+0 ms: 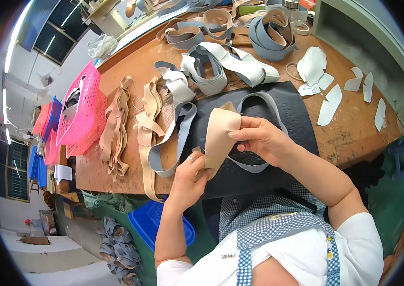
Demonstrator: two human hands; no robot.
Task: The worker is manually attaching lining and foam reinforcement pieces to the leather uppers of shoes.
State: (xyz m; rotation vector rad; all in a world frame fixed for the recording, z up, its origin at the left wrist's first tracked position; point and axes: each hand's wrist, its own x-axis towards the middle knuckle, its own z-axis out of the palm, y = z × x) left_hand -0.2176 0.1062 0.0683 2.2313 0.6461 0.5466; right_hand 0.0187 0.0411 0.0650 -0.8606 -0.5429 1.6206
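Between my two hands is a beige leather strip [221, 131], bent over at its upper end. My left hand [190, 178] pinches its lower end, with a ring on one finger. At the strip's upper right edge, my right hand [259, 138] grips it between thumb and fingers. Below them lies a black rubber mat [302, 128] at the table's front. A grey-blue strip [264, 167] curves in a loop on the mat, partly hidden behind my hands. Another grey-blue strip [164, 162] loops just left of my left hand.
Tan strip bundles [116, 128] lie on the wooden table [330, 57] at left, beside a pink perforated basket [92, 105]. White and grey rolled strips [211, 71] sit farther back. White cut pieces [329, 105] lie at right. A blue plastic bin [140, 219] stands below the front edge.
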